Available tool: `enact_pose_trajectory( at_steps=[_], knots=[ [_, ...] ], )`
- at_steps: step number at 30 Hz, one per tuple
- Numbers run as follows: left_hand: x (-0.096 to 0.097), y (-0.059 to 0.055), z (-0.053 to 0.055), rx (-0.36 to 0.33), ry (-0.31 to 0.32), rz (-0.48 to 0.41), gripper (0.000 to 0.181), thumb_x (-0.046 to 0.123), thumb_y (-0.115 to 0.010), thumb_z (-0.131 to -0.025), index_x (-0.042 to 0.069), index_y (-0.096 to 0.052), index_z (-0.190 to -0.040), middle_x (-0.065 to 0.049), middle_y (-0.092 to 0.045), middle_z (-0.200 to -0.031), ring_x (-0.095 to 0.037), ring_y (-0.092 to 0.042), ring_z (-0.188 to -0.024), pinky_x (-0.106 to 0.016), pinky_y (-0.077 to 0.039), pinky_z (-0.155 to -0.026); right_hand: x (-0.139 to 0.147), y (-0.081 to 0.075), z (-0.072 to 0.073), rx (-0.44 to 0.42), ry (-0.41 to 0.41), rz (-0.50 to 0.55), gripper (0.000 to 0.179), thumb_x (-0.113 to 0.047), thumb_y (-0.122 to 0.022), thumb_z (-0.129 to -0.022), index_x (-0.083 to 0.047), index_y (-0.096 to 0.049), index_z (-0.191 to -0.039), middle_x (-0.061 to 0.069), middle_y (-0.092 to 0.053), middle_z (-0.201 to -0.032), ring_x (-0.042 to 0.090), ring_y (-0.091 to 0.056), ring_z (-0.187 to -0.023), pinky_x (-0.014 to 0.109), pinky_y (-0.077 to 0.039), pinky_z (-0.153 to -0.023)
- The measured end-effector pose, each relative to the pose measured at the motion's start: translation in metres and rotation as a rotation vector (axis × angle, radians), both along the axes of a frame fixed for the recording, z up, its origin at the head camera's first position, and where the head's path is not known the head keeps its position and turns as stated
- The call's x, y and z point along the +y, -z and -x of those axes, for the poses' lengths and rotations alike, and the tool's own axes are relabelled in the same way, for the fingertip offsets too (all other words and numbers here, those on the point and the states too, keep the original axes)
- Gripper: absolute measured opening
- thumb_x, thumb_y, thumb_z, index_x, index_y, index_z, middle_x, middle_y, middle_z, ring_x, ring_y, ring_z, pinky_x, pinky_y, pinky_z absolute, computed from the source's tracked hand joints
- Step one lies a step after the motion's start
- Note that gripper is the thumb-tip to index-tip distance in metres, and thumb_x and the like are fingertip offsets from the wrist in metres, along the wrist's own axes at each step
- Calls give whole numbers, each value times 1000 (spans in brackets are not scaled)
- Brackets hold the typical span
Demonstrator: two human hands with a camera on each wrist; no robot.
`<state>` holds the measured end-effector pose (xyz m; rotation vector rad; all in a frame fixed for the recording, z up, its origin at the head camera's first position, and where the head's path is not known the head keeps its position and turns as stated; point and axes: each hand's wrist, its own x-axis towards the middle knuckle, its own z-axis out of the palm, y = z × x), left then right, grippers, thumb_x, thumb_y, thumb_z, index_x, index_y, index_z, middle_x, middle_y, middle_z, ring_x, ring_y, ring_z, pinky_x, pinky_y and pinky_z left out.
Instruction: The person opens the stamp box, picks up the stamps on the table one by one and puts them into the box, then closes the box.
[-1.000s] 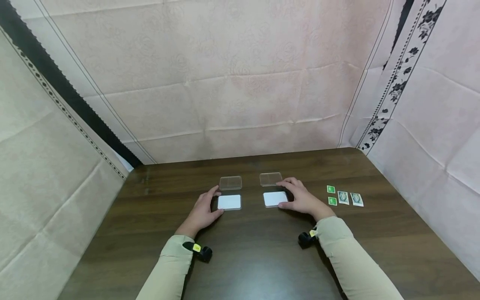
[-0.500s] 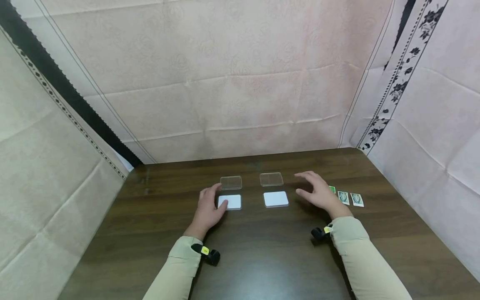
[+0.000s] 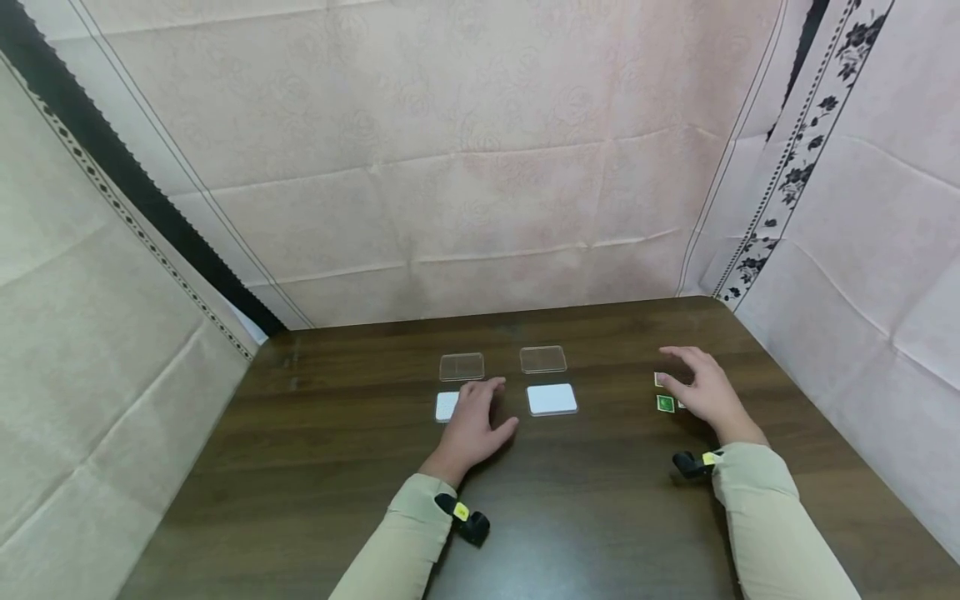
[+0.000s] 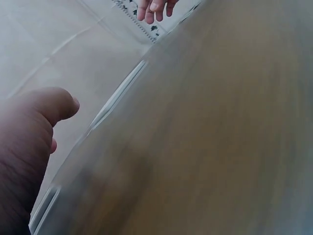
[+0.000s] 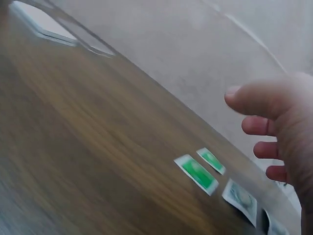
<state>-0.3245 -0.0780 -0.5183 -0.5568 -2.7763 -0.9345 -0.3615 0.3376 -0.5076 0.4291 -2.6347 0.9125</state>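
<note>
My left hand hovers with spread fingers over the right part of a flat case with a white face, holding nothing. A second white-faced case lies to its right. At the right of the table my right hand is above several stamps, thumb and fingers apart, with nothing between them. In the right wrist view the stamps lie below the hand: a green stamp, a smaller-looking green one behind it, and two grey-blue stamps with slightly curled edges. In the head view the hand hides most of them.
Two clear plastic lids, a left one and a right one, lie just behind the white-faced cases. The brown wooden table ends at the back against a hanging pale cloth. More cloth hangs at both sides.
My right hand has left the right white-faced case and moved right, over the stamps. My left hand has let go of the left case's edge and shifted right, now covering part of it.
</note>
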Motion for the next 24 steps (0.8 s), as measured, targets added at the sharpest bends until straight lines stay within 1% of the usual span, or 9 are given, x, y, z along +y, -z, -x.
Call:
enact_pose_trajectory(
  at_steps=[2,7,12,17,24],
  knots=[
    [8,-1,0,-5,2,20,64,37,-72,-92,13,-47,-146,-4,-59,-139,-28,-40,-135,-47,-39,-110,7,1,-2,-7,27,4,44,-20,-67,-98,2,-57,-135,27,-56,-130,48,-46,-122,65,-33,-99],
    [23,-1,3,0,-3,77,66,40,-71,-92,12,-46,-147,-4,-57,-140,-27,-41,-135,-45,-40,-110,13,6,-1,-48,59,-32,41,-19,-63,-99,2,-58,-134,28,-56,-131,49,-44,-123,65,-32,-102],
    [31,2,5,-7,-14,113,68,41,-70,-93,12,-45,-149,-5,-54,-145,-27,-41,-136,-45,-40,-110,9,9,2,-79,73,-131,37,-18,-61,-99,-1,-61,-131,28,-55,-133,51,-43,-124,67,-30,-102],
    [36,2,8,-19,-13,116,68,41,-69,-94,12,-43,-150,-5,-50,-150,-27,-39,-138,-45,-39,-112,5,9,3,-81,97,-193,36,-23,-62,-98,-3,-64,-128,27,-56,-132,52,-43,-123,68,-30,-99],
    [43,4,11,-29,-7,114,69,42,-69,-94,13,-43,-151,-5,-49,-151,-28,-38,-140,-45,-40,-111,3,9,5,-75,100,-212,33,-28,-65,-97,-6,-70,-121,24,-58,-127,52,-45,-119,69,-31,-97]
  ],
)
